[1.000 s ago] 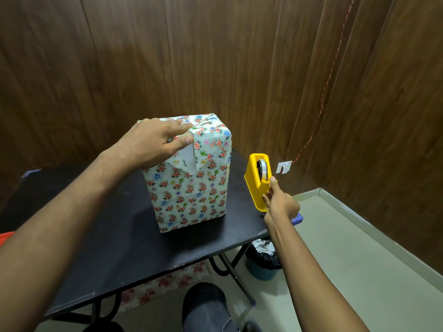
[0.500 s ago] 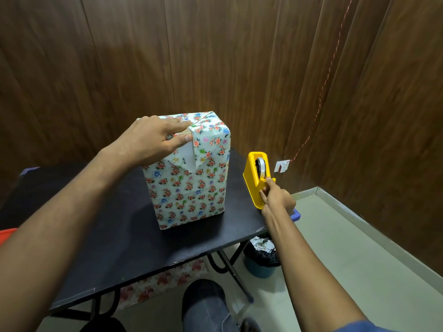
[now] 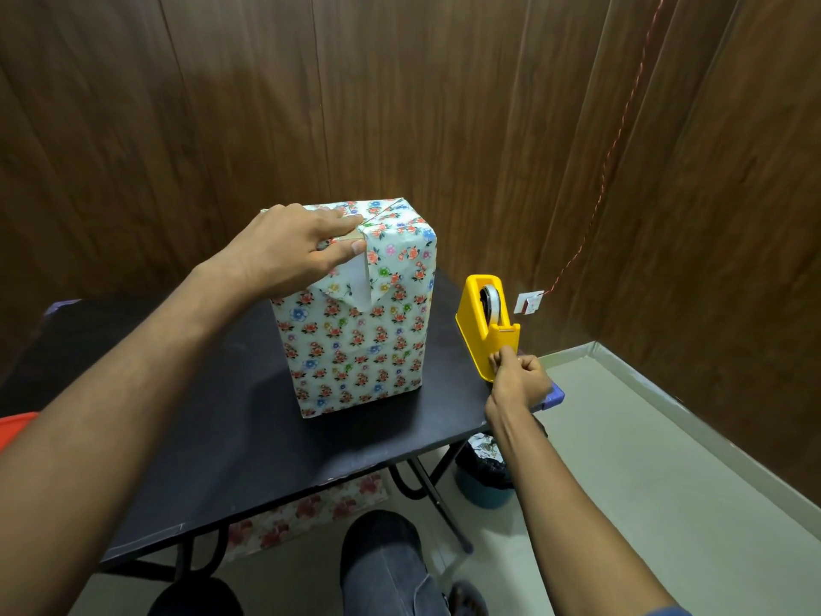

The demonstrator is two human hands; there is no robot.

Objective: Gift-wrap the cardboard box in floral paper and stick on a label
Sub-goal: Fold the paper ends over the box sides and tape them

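The box wrapped in floral paper (image 3: pixel 360 331) stands upright on the black table (image 3: pixel 249 437). My left hand (image 3: pixel 288 251) lies over its top near edge, fingers and thumb pressing the folded paper flaps down; a white triangle of paper underside shows below the thumb. A yellow tape dispenser (image 3: pixel 486 322) sits at the table's right edge. My right hand (image 3: pixel 517 377) is at the dispenser's cutter end, thumb and fingers pinching the tape end there. The clear tape itself is hard to make out.
Wood-panelled walls close in behind and to the right. Under the table lie spare floral paper (image 3: pixel 306 513) and a blue bin with a black liner (image 3: pixel 482 477). A small wall socket (image 3: pixel 528 302) with a red cord is behind the dispenser. My knees are below.
My right hand slid down from beside the tape roll to the dispenser's cutter end and closed its fingers there. The left hand kept pressing the flaps on the box.
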